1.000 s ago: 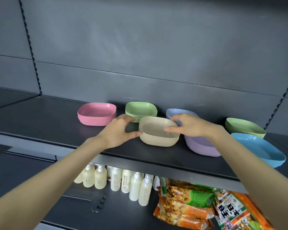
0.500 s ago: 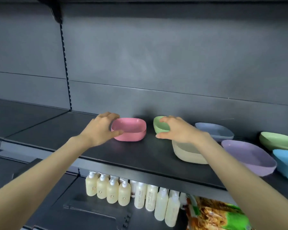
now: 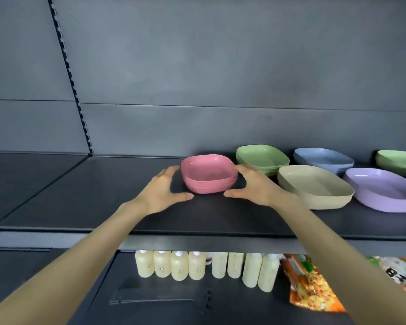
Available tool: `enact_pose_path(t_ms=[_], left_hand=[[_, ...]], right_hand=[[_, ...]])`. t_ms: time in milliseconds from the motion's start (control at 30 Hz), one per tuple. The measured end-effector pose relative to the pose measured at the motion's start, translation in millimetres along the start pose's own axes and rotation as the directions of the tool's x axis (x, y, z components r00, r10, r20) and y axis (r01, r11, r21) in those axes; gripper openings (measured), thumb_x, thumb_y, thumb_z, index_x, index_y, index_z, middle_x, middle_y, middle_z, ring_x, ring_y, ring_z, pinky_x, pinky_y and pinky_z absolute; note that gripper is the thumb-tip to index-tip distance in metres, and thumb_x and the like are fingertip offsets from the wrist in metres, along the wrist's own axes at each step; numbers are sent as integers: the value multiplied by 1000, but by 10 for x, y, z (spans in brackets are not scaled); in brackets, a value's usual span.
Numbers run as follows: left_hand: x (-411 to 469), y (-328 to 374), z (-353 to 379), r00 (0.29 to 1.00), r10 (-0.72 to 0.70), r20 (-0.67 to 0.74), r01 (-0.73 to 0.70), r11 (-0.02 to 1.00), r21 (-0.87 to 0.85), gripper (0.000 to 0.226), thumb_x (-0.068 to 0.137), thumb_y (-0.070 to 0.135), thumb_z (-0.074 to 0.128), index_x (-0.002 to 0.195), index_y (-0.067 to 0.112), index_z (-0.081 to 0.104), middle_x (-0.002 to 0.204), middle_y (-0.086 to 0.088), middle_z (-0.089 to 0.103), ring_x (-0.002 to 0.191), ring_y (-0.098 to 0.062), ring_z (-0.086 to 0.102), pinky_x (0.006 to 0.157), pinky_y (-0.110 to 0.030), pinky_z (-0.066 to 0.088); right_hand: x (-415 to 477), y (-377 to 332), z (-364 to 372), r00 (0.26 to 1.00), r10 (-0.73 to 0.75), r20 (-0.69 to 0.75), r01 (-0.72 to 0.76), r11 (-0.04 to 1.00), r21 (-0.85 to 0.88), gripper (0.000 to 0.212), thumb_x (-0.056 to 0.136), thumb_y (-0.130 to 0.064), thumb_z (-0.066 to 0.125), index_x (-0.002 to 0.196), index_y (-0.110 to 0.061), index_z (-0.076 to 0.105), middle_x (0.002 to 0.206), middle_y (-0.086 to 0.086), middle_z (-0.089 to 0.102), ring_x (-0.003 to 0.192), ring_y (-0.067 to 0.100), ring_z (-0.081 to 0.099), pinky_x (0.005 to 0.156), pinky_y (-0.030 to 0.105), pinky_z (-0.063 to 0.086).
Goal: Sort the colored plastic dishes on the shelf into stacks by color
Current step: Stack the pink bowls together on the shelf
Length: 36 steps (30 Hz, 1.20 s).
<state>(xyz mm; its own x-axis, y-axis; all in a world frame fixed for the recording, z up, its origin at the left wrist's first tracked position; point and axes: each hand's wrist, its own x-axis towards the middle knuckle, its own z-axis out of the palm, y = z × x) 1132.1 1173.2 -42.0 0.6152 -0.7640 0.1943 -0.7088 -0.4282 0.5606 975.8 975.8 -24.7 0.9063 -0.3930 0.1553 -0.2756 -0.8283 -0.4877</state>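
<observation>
Head view. Step in hand, as I judge it: bracketing the pink stack (image 3: 208, 174) with both hands, to lift or square it up. It sits on the shelf (image 3: 103, 188), mid-depth, leftmost of the dishes, with several pink dishes nested in it.

Left hand (image 3: 161, 191) is open with nothing in it. Its fingers (image 3: 171, 171) are straight and just beside the stack's left rim, with a small gap showing. The thumb points right along the shelf in front of the stack.

Right hand (image 3: 253, 186) is also open and empty. Its fingers (image 3: 242, 168) reach the stack's right corner; they are blurred, so I cannot tell if they touch. Its thumb points left, and the two thumbs stay apart. The stack lies between the two hands.

Other dishes to the right:
- green stack (image 3: 263, 158), behind the right hand
- beige stack (image 3: 314, 186)
- blue-grey dish (image 3: 324, 158) at the back
- purple dish (image 3: 382, 191)
- second green dish (image 3: 399, 159) at the frame edge, well apart from the green stack, so the sort looks unfinished

Next move calls for both hands closing evenly on opposite rims so the nested dishes do not shift.

Below the shelf are pale bottles (image 3: 181, 266) and snack bags (image 3: 309, 285).
</observation>
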Motion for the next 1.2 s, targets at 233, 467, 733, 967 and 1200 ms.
enact_pose_path(t_ms=[233,467,733,967,1200], left_hand=[[222,-145,121,998,-13,66,23,988,-155,112,62,58,78,149,18,20,149,0,38,133,-19,41,110,-36,35],[324,-192,233,998,-20,51,27,989,-145,120,46,78,60,147,22,25,139,5,51,129,-15,47,110,-42,35],[328,-226,261,1000,26,-12,-28,970,-242,101,60,54,81,143,19,37,131,6,58,120,-10,55,105,-30,42],[287,-367,58,993,37,-111,-77,923,-377,90,62,31,87,139,19,44,122,10,64,109,-3,61,97,-25,47],[295,-765,-461,993,-23,-114,-39,856,-516,65,63,4,85,118,22,54,110,15,65,97,4,65,81,-9,48]], right_hand=[[133,82,113,997,52,-65,-41,986,162,80,68,-33,84,136,-19,43,124,-9,55,115,11,53,104,34,42],[289,208,230,996,33,-81,1,923,385,102,52,-68,80,136,-21,44,128,-8,59,117,11,57,104,40,44],[296,249,304,992,-18,-124,77,870,487,67,58,-51,82,116,-27,59,109,-8,69,102,12,66,97,40,50],[496,85,334,984,-98,-151,162,845,510,65,62,-40,85,120,-32,56,108,-11,69,101,8,66,97,37,51],[931,-457,508,981,-148,-123,190,856,480,74,65,-35,85,130,-30,51,110,-15,68,101,2,64,94,27,50]])
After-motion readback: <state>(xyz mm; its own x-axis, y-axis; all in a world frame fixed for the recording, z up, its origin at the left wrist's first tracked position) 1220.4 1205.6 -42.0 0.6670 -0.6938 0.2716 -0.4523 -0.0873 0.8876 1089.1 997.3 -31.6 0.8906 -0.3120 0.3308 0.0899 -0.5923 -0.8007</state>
